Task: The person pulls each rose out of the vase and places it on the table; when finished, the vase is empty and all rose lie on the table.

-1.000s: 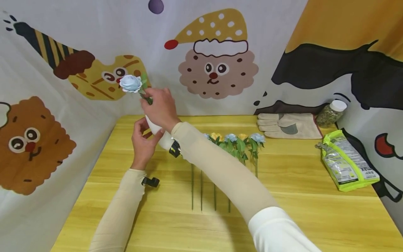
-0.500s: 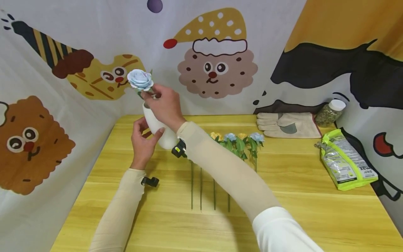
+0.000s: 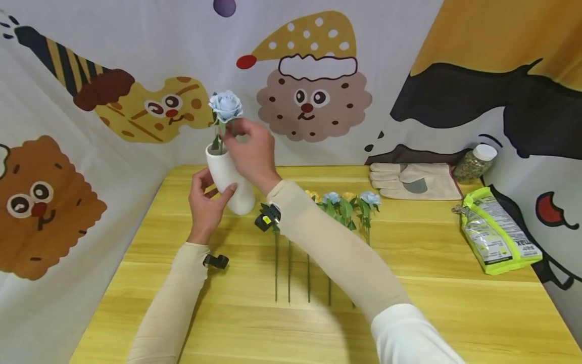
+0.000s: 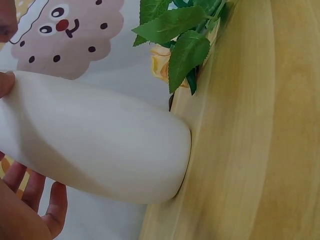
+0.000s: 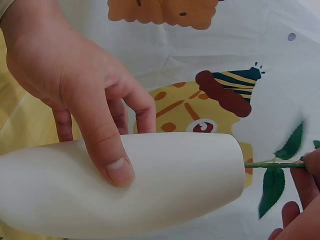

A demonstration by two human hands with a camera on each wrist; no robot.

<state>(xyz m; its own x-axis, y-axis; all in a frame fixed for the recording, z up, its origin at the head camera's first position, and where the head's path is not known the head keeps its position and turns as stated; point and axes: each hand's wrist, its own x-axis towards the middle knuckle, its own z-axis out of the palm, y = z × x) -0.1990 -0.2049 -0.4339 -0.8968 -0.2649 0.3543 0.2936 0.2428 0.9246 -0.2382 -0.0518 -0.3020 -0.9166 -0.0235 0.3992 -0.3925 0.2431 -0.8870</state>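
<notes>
A white vase [image 3: 224, 169] stands at the table's back left, its base on the wood in the left wrist view. My left hand [image 3: 205, 207] grips its side, the thumb [image 5: 120, 172] across the front and the fingers behind. Above the mouth is a light blue artificial rose [image 3: 226, 106]. My right hand [image 3: 252, 151] pinches its green stem [image 5: 272, 165] just under the bloom. The stem's lower end is inside the vase, hidden by the wall.
Several blue and yellow artificial roses [image 3: 347, 202] lie in a row on the wooden table [image 3: 423, 313], partly under the right forearm. Work gloves [image 3: 414, 181], a jar with a white lid [image 3: 476, 163] and a green-edged bag [image 3: 500, 230] lie at the right. A printed cloth hangs behind.
The right hand has brought the blue rose rightward over the vase, and its stem now goes into the mouth. The rose has come upright. The left hand keeps its hold on the vase.
</notes>
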